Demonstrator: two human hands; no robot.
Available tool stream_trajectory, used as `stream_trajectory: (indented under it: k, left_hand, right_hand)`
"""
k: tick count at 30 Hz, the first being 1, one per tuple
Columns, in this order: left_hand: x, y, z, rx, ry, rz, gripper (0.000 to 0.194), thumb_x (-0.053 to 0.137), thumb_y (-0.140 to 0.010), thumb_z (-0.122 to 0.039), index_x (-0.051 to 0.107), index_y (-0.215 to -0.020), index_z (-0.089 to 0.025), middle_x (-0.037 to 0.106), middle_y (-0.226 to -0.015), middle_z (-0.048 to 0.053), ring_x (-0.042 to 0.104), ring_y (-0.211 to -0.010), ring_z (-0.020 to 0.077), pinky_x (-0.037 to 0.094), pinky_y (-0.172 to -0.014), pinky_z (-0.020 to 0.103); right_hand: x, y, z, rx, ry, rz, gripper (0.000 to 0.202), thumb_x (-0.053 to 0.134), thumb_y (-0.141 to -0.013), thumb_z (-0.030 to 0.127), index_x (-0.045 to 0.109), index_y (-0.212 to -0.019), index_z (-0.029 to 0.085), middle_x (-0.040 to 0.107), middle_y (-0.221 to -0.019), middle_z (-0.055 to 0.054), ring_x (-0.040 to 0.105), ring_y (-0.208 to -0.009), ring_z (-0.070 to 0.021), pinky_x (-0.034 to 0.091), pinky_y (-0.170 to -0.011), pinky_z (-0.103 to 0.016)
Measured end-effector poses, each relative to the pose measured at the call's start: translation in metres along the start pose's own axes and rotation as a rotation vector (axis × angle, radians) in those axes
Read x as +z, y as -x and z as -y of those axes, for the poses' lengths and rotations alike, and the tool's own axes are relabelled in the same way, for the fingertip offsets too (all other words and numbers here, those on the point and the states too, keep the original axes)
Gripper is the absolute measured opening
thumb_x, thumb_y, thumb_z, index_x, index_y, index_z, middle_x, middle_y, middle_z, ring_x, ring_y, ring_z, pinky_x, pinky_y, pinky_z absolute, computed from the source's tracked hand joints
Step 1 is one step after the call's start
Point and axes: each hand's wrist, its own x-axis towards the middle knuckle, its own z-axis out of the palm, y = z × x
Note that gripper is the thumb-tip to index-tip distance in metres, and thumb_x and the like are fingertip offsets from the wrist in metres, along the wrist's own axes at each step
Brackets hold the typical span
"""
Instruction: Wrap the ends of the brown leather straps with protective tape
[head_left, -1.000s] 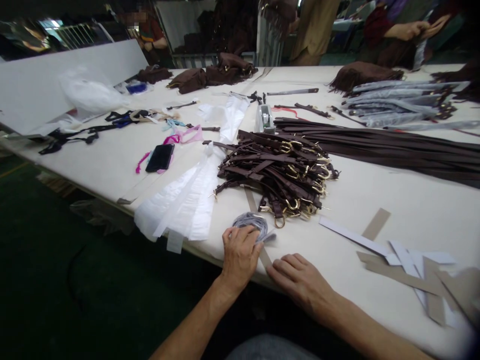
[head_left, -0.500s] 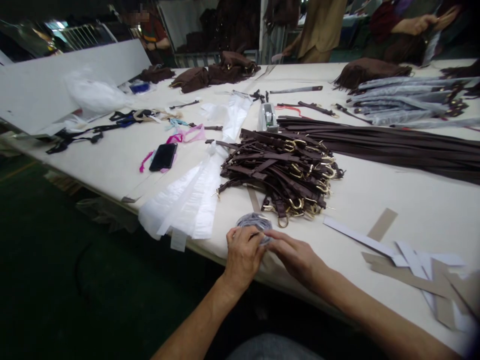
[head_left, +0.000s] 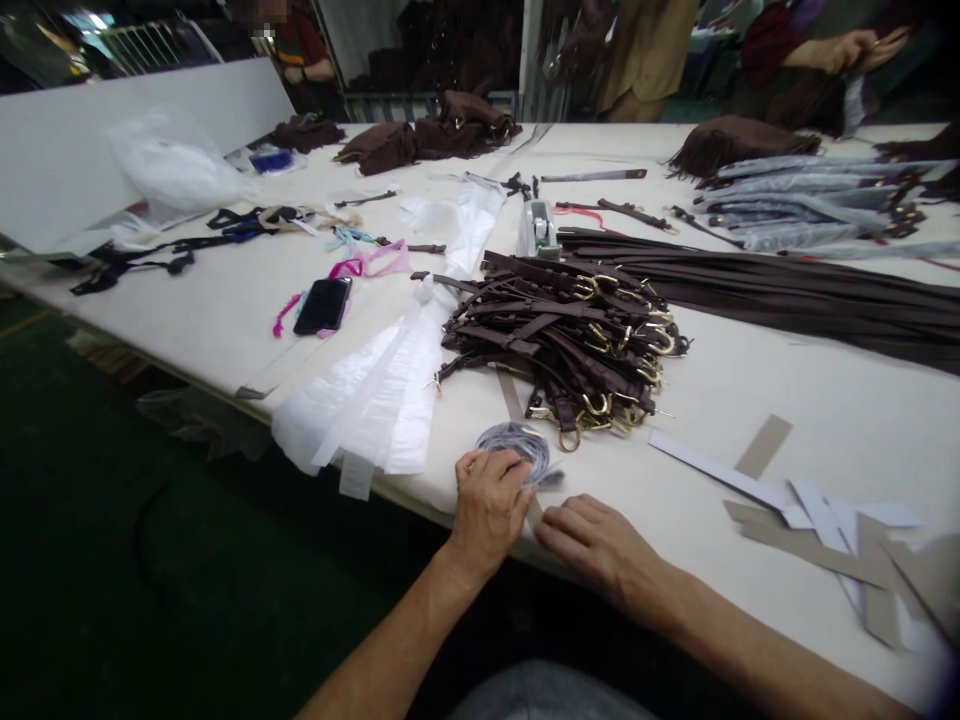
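Observation:
A coil of thin grey strip (head_left: 523, 438), loosely wound into rings, lies on the table near its front edge. My left hand (head_left: 487, 505) rests over the near side of the coil, its fingers curled and pressed onto it. A short loose end sticks out at the coil's right. Just right of the coil, my right hand (head_left: 589, 540) is at the table edge with its fingers bent inward. What those fingers hold, if anything, is hidden. A narrow tan strip (head_left: 534, 513) shows between the two hands.
Dark brown straps with gold buckles (head_left: 562, 340) are heaped beyond the coil. White plastic sleeves (head_left: 375, 400) and a phone (head_left: 323, 306) lie left; card strips (head_left: 832, 545) lie right. A tape dispenser (head_left: 537, 230) stands behind the heap. Co-workers stand across the table (head_left: 750, 390).
My right hand has come away from the coil, moving toward me and slightly right. My left hand stays on the coil, and more of the coil is now visible.

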Motion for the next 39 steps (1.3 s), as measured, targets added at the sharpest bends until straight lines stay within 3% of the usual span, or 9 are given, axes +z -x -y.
stream_trajectory:
  k: [5,10,15,18,21,25,32,35,39]
  left_hand:
    - [0.000,0.000,0.003,0.069,-0.015,0.010,0.018,0.049,-0.084,-0.019,0.061,-0.097,-0.020,0.063,-0.101,0.005,0.055,-0.092,0.0202,0.034,-0.089,0.042]
    - [-0.004,0.003,0.007,0.111,0.021,0.037,0.022,0.042,-0.083,-0.012,0.058,-0.097,-0.016,0.062,-0.104,0.007,0.054,-0.096,0.0208,0.032,-0.093,0.042]
    - [-0.011,0.003,0.009,0.067,0.185,0.042,0.017,0.044,-0.081,-0.018,0.057,-0.092,-0.016,0.062,-0.101,0.008,0.055,-0.096,0.0214,0.032,-0.094,0.043]
    - [-0.015,0.000,0.009,-0.062,0.299,-0.006,0.012,0.050,-0.079,-0.018,0.052,-0.091,-0.020,0.063,-0.088,0.004,0.057,-0.086,0.0181,0.040,-0.086,0.036]
    - [-0.018,-0.006,0.008,-0.170,0.381,0.020,0.032,0.055,-0.076,-0.014,0.044,-0.105,-0.022,0.064,-0.085,0.001,0.058,-0.086,0.0175,0.042,-0.082,0.033]
    - [-0.020,-0.014,0.003,-0.225,0.406,0.069,0.048,0.054,-0.072,-0.009,0.039,-0.116,-0.023,0.061,-0.077,-0.002,0.059,-0.076,0.0158,0.044,-0.080,0.033]
    - [-0.015,-0.013,-0.001,-0.262,0.312,0.040,0.049,0.054,-0.072,-0.008,0.040,-0.116,-0.022,0.055,-0.083,0.000,0.054,-0.074,0.0153,0.046,-0.080,0.034]
    - [-0.015,-0.011,-0.002,-0.233,0.279,-0.023,0.044,0.055,-0.072,-0.008,0.044,-0.113,-0.019,0.053,-0.100,0.006,0.054,-0.082,0.0162,0.046,-0.083,0.036]
    - [-0.018,-0.011,0.000,-0.187,0.165,-0.088,0.020,0.059,-0.072,-0.012,0.059,-0.091,-0.019,0.052,-0.109,0.008,0.049,-0.101,0.0227,0.043,-0.089,0.041]
  right_hand:
    - [-0.001,-0.025,-0.020,0.043,0.023,-0.234,0.024,0.033,-0.089,0.009,0.055,-0.097,0.014,0.062,-0.096,-0.010,0.054,-0.076,-0.0164,0.043,-0.062,-0.027]
    - [0.002,-0.038,-0.034,0.139,-0.032,-0.217,0.024,0.033,-0.087,0.007,0.055,-0.087,0.015,0.056,-0.070,-0.002,0.048,-0.056,-0.0111,0.034,-0.048,-0.021]
    - [0.002,-0.043,-0.033,0.069,0.033,-0.277,0.029,0.029,-0.090,0.010,0.056,-0.084,0.016,0.048,-0.058,0.001,0.042,-0.048,-0.0099,0.027,-0.044,-0.022]
    - [0.003,-0.045,-0.033,0.055,-0.003,-0.282,0.030,0.028,-0.093,0.014,0.057,-0.084,0.016,0.049,-0.058,0.001,0.043,-0.048,-0.0095,0.028,-0.044,-0.021]
    - [0.007,-0.046,-0.036,0.120,-0.082,-0.290,0.028,0.032,-0.094,0.023,0.057,-0.081,0.017,0.053,-0.058,0.000,0.047,-0.049,-0.0101,0.031,-0.044,-0.021]
    - [0.005,-0.050,-0.043,0.246,-0.355,-0.257,0.023,0.045,-0.090,0.032,0.056,-0.104,0.017,0.063,-0.076,-0.004,0.057,-0.062,-0.0123,0.042,-0.056,-0.020]
    - [-0.009,-0.056,-0.050,0.193,-0.493,-0.071,0.015,0.049,-0.088,0.022,0.063,-0.088,0.018,0.059,-0.082,-0.005,0.057,-0.073,-0.0136,0.043,-0.063,-0.022]
    - [-0.005,-0.055,-0.048,0.171,-0.444,-0.116,0.015,0.047,-0.087,0.018,0.060,-0.081,0.017,0.058,-0.080,-0.004,0.055,-0.069,-0.0125,0.042,-0.061,-0.021]
    - [0.004,-0.050,-0.042,0.193,-0.316,-0.248,0.015,0.043,-0.089,0.019,0.056,-0.083,0.017,0.057,-0.078,-0.004,0.054,-0.066,-0.0123,0.040,-0.056,-0.020]
